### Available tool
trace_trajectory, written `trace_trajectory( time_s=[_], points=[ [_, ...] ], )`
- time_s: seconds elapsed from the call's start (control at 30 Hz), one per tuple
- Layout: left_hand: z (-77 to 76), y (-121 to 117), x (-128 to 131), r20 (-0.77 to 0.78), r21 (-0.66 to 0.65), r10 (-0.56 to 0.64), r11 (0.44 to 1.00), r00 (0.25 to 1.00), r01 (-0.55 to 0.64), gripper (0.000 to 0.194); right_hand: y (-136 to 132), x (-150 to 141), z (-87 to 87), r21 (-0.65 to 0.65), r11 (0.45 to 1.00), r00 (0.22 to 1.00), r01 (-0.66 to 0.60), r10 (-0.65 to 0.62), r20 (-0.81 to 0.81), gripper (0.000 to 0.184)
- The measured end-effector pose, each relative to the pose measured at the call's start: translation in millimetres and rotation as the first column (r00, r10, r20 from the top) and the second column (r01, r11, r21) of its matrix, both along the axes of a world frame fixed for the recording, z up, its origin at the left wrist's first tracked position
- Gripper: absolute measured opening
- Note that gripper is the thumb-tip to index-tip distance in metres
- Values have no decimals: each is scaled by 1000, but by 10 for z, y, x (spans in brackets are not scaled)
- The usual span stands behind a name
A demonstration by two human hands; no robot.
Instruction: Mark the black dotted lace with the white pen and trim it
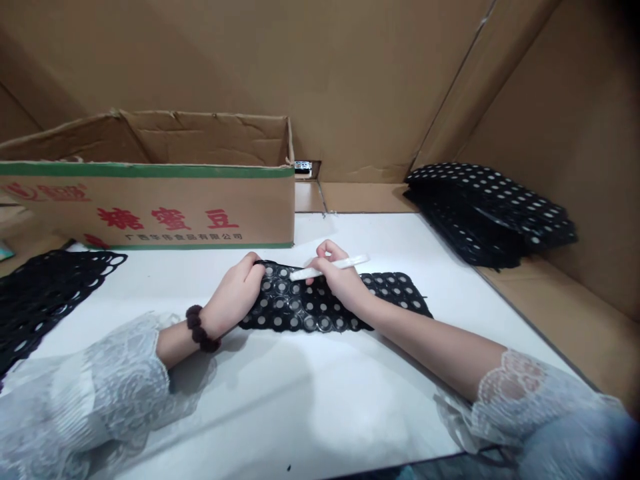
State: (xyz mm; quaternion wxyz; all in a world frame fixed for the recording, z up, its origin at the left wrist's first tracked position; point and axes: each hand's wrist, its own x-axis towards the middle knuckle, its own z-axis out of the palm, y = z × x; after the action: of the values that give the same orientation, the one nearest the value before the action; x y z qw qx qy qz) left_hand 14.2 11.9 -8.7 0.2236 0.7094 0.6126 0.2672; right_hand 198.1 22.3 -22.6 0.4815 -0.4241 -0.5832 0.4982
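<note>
Taking the black dotted sheet (280, 307) at the middle of the table as the clock's centre, a tall cardboard wall (350, 80) closes off 12 o'clock. The white table (370, 400) lies bare at 6 o'clock, down to its near edge; its right edge slants from 1 towards 4 o'clock, with open surface inside it. At 10 o'clock stands an open-topped cardboard box (260, 207), its front wall hiding most of the inside; only a narrow strip of table separates it from the sheet. A pile of black dotted sheets (490, 207) at 2 o'clock overlaps the right edge, and black mesh (45, 287) lies at 9 o'clock.

The left hand (237, 290) reaches in from 8 o'clock and pinches the sheet's 9 o'clock end, thumb on top. The right hand (340, 277), coming from 4 o'clock, grips a white pen-like tool (353, 262) over the sheet, its tip towards 9 o'clock.
</note>
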Motion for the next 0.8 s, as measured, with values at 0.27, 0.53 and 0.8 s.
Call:
trace_trajectory(
  time_s=[0.27,0.53,0.8],
  points=[
    [8,-5,-25,-15,11,-248,969,969,248,31,-11,-20,-12,46,999,996,-10,14,-84,14],
    [-9,-98,22,-140,42,-268,960,953,276,25,-148,-57,12,202,974,974,-99,53,222,10],
    [-11,-249,141,-309,84,-208,966,928,245,21,-151,-180,-12,421,880,823,-217,-67,564,9]
  ],
)
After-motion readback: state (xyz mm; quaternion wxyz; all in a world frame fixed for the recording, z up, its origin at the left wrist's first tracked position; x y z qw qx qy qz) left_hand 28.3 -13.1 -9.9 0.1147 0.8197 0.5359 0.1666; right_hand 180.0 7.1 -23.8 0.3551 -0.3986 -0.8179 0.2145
